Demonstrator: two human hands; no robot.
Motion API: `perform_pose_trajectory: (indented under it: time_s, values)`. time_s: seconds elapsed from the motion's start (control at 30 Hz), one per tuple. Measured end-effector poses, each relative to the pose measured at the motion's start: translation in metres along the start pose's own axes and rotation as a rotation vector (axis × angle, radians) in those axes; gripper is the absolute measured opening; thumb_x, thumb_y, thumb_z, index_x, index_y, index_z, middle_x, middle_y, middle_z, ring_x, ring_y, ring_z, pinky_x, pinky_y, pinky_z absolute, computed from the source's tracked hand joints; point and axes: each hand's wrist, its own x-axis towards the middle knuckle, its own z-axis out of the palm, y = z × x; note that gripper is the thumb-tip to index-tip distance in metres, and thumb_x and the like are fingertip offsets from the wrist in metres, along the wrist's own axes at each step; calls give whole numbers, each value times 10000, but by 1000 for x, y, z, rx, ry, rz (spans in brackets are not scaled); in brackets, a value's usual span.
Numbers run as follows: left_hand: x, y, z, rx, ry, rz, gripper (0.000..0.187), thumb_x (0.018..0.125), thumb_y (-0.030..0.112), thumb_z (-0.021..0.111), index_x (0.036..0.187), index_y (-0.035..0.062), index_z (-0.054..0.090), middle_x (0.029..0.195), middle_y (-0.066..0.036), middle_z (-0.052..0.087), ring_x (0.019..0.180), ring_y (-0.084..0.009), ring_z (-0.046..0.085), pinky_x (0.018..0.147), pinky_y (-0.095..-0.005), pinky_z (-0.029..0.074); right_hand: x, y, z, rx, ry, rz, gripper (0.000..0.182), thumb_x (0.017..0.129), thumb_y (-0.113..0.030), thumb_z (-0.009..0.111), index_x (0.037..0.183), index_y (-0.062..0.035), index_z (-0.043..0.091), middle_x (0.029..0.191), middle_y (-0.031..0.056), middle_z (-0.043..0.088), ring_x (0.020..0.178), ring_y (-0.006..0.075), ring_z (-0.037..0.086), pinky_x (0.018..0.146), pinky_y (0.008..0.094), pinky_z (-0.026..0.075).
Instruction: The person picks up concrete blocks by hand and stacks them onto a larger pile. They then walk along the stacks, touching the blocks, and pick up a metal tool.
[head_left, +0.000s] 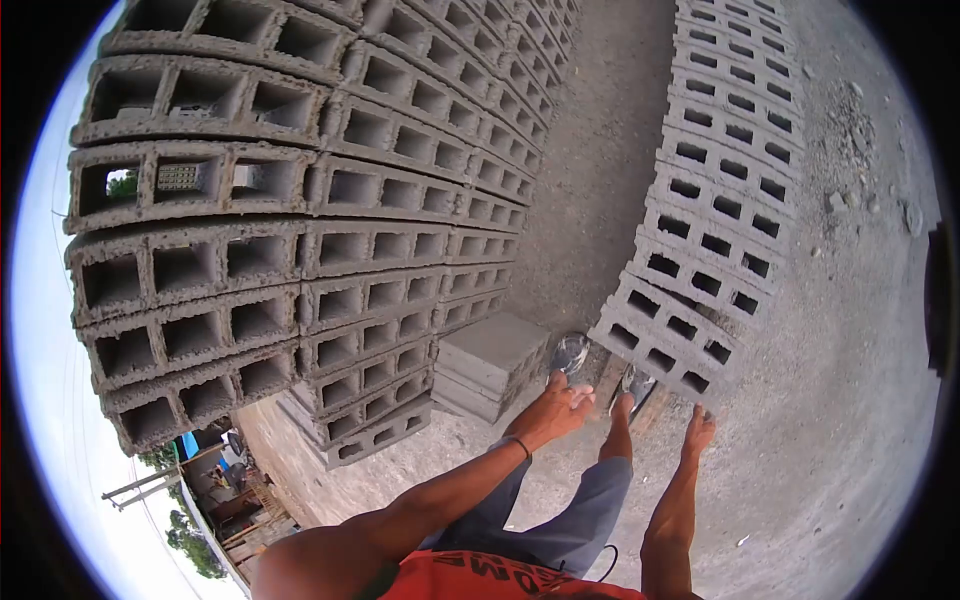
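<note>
My left hand (563,408), with a dark band at the wrist, is in front of my shoe (570,353). Its dusty fingers are loosely bent and apart, and I see nothing held in them. Just beside it on the left lie stacked grey concrete blocks (490,352) with smooth faces up. My right hand (700,430) is by the near corner of a hollow concrete block (668,335), fingers partly spread; whether it touches the block cannot be made out. That block sits at the near end of a long row, slightly askew, holes facing up.
A tall wall of stacked hollow blocks (390,190) rises on the left. The block row (735,130) runs away on the right, with a dirt strip (610,130) between. Loose rubble (850,140) lies farther right. A shed (235,500) and utility pole stand at lower left.
</note>
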Motion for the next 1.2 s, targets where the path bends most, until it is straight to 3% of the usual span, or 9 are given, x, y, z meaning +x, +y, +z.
perform_pose_trajectory:
  time_s: [0.03,0.07,0.13,0.2,0.4,0.5,0.63,0.93,1.2]
  values:
    - [-4,0,-6,43,53,-1,238,892,245,607,1068,90,645,1060,-231,629,1025,-380,626,861,-399,506,-15,-8,-16,36,-241,-5,502,880,-393,626,864,108,655,747,205,660,756,272,667,667,386,500]
    - [-9,13,-19,65,60,7,233,896,245,602,1057,82,646,1037,-210,654,1009,-356,640,863,-384,504,-31,0,-9,209,-192,-69,420,882,-322,606,714,62,625,598,119,598,590,204,626,534,341,462]
    - [-20,32,-48,155,66,-19,264,895,286,583,1045,80,652,1030,-175,681,997,-348,646,869,-378,499,-53,-6,-9,254,-298,-52,379,883,-286,598,712,50,636,561,113,587,491,215,596,458,376,455]
    - [-33,33,-65,232,104,-59,324,890,352,555,1050,89,658,1046,-163,682,999,-369,639,873,-397,496,-80,-56,-27,290,-316,34,354,885,-249,587,711,56,638,569,126,596,505,232,614,458,366,478]
    - [-58,13,-76,172,251,-38,395,884,418,527,1045,88,670,981,-182,690,966,-378,649,861,-455,494,-61,-70,-13,69,-300,-443,224,895,-176,551,875,21,656,697,114,660,538,241,640,472,396,495]
    - [-76,15,-74,130,287,-60,412,887,423,516,1002,59,671,932,-204,689,949,-389,649,849,-476,491,-62,-94,-32,480,-612,-129,241,894,-180,550,1042,-11,638,789,99,691,584,225,657,490,407,475]
    - [-99,-7,-61,204,282,-130,421,885,403,506,987,26,662,963,-244,671,956,-420,634,845,-499,488,-69,-115,-88,201,-738,-39,328,892,-203,556,1160,-20,604,856,113,705,633,209,674,536,354,450]
    - [-153,-67,-62,266,217,-334,460,931,399,411,1036,34,672,1083,-267,640,1043,-420,608,932,-487,468,-88,-119,-194,-51,-719,85,405,865,-246,568,1189,-4,600,923,141,704,662,226,679,581,354,453]
    - [-186,-111,-63,369,394,-280,314,923,264,450,976,41,665,1063,-248,650,1010,-407,613,892,-480,483,-93,-152,-212,-40,-710,38,409,880,-238,550,1212,-4,593,942,144,705,687,221,682,590,333,454]
